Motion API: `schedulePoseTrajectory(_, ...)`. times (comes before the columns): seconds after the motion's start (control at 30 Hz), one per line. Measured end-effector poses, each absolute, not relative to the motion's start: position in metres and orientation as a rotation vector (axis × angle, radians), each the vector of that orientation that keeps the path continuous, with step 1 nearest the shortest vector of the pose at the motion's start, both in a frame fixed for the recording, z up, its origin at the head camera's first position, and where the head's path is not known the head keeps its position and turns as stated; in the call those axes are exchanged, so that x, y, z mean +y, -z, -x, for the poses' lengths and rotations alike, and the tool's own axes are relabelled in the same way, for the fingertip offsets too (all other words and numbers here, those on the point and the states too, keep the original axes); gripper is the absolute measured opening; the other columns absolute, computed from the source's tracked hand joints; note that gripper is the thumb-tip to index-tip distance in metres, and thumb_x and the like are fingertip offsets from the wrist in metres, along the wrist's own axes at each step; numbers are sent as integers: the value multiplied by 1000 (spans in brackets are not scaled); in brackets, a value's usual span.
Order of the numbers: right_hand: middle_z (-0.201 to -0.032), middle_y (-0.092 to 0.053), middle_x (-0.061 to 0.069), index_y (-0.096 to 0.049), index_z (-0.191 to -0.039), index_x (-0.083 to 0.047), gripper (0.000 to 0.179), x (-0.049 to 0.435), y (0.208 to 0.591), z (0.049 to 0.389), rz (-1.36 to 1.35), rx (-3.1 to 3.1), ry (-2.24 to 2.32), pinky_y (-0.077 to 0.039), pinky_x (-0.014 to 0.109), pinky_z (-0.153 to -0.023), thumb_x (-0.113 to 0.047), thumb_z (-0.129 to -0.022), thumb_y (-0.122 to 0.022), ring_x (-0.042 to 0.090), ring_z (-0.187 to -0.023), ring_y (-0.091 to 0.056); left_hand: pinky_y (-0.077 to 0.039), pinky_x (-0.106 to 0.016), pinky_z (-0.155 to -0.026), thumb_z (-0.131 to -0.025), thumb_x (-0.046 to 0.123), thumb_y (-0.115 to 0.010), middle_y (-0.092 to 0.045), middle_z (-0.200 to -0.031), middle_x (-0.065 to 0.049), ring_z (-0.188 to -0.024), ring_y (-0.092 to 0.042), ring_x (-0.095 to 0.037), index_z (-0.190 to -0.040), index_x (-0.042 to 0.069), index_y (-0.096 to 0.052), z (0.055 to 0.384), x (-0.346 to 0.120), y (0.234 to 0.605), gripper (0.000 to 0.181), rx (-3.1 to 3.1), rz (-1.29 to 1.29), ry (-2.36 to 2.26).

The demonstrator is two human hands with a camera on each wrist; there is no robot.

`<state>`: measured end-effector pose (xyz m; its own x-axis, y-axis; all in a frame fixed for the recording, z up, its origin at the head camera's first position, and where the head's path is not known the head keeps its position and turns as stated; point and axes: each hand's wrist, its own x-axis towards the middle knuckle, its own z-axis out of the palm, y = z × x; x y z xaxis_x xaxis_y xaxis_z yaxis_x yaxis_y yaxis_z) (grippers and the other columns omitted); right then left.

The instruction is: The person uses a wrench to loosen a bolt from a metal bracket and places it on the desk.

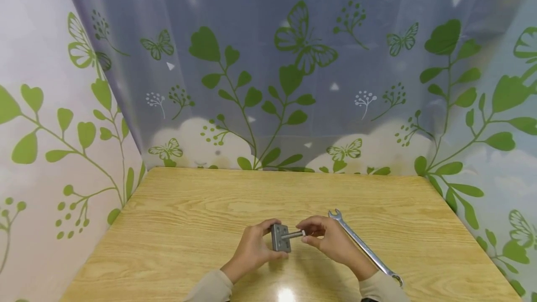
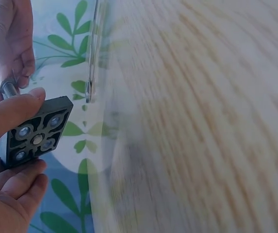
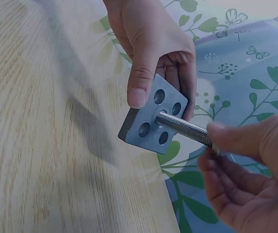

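Observation:
My left hand (image 1: 253,246) grips a square grey metal block (image 1: 280,238) by its edges, thumb on one side and fingers on the opposite one. Four round holes surround a central hole on the face seen in the right wrist view, where a threaded bolt (image 3: 185,128) stands in the middle one. The other face, in the left wrist view, has a ribbed pattern and the bolt's round end (image 2: 37,139) at its centre. The bolt's head end is pinched between thumb and fingers of my right hand (image 1: 329,238). Both hands hold the pieces above the table.
A long silver combination wrench (image 1: 365,247) lies slantwise on the wood-grain table (image 1: 189,209), just right of my right hand. Curtains (image 1: 260,83) printed with green leaves and butterflies enclose the table's back and sides.

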<state>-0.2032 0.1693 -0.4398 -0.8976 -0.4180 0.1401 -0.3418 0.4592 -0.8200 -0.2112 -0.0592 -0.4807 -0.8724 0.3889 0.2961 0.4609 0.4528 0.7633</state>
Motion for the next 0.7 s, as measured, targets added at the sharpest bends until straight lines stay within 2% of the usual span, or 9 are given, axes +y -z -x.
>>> schedulePoseTrajectory(0.1,-100,-69,5,-67,-112,-9,28,171,441,203,652,2623,1381,-57,26,-72,-30,-94,-62,17,-85,-65,-53,-39,-94,-61,12,-91,-68,-113,-14,-107,-65,-31,-120,1,-60,211,-59,480,67,-2609,768,1413)
schedulePoseTrajectory(0.17,-93,-69,6,-68,-106,-5,35,171,442,203,617,2612,1361,-58,31,-68,-36,-98,-53,20,-80,-66,-53,-40,-94,-61,12,-90,-69,-113,-13,-107,-65,-31,-120,2,-60,210,-59,481,67,-2608,771,1414)
schedulePoseTrajectory(0.27,-79,-68,10,-68,-90,0,47,170,442,202,558,2563,1393,-59,40,-63,-37,-103,-42,26,-70,-66,-53,-41,-94,-61,12,-91,-69,-112,-11,-107,-65,-30,-119,3,-61,210,-59,481,66,-2609,762,1402)
schedulePoseTrajectory(0.37,-71,-67,9,-67,-82,2,54,169,441,202,511,2533,1419,-58,42,-58,-39,-104,-38,23,-62,-65,-53,-40,-94,-60,13,-91,-70,-112,-11,-106,-65,-29,-119,4,-61,210,-59,482,67,-2612,751,1385)
schedulePoseTrajectory(0.53,-70,-66,5,-69,-85,2,48,169,441,204,517,2548,1392,-58,37,-57,-39,-100,-49,19,-62,-64,-54,-39,-93,-60,11,-91,-70,-111,-12,-106,-66,-30,-119,1,-61,209,-58,481,67,-2602,757,1371)
schedulePoseTrajectory(0.7,-85,-69,2,-71,-99,-8,21,171,439,204,618,2640,1315,-56,26,-65,-27,-90,-67,18,-76,-64,-54,-39,-92,-61,10,-91,-68,-113,-14,-106,-65,-31,-120,-1,-60,208,-59,480,68,-2602,770,1379)
